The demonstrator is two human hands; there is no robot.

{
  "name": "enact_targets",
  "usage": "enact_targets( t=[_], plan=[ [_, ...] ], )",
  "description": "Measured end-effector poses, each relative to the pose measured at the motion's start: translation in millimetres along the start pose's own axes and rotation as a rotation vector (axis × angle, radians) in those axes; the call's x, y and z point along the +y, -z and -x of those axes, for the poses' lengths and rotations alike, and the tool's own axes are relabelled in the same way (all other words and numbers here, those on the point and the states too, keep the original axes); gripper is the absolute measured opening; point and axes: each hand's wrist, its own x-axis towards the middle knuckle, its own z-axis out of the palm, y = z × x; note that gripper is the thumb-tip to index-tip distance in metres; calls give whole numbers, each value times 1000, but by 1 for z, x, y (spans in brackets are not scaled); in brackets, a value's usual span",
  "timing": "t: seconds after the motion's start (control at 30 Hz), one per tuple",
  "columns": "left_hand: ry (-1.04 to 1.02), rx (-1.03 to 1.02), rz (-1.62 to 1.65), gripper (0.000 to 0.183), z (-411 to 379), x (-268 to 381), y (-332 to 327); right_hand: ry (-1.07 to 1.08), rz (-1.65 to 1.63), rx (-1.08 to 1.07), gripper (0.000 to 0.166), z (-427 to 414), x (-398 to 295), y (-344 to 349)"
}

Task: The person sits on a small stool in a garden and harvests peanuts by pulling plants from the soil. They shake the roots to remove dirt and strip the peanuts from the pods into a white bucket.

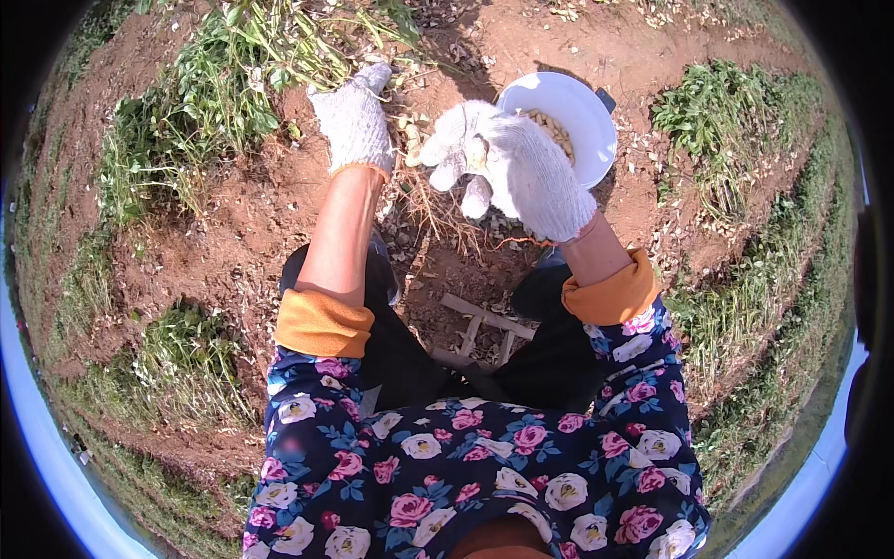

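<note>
My left hand point(354, 122), in a white knit glove, is closed around the stems of a bunch of pulled peanut plants point(307, 52). Their leafy tops reach away to the upper left, and the thin roots point(440, 209) hang toward me. Several peanut pods point(413, 140) show on the roots between my hands. My right hand point(499, 157), gloved too, has its fingers curled around a tan pod-like thing point(477, 154), partly hidden by the fingers. Just behind the right hand stands a white bucket point(597, 133) with loose peanuts point(552, 133) in it.
A low wooden stool frame point(482, 325) lies on the soil between my legs. More uprooted plants are heaped at the left point(188, 112), lower left point(188, 363) and right point(719, 119). Dry leaves litter the reddish soil point(209, 258).
</note>
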Motion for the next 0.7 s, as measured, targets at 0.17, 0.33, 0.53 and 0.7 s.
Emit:
enact_targets(
  t=[0.17, 0.33, 0.53, 0.7],
  plan=[
    [-2, -16, -49, 21, -2, -4, 2, 315, 1295, 205, 36, -7, 6, 17],
    [-113, 51, -87, 17, -11, -21, -1, 560, 1760, 93, 30, -10, 23, 10],
    [-202, 101, -179, 64, 3, -4, -4, 95, 1465, -174, 21, -6, 34, -29],
    [-251, 18, -158, 18, -7, -3, -1, 805, 1634, -98, 18, 2, 1, 0]
  ],
)
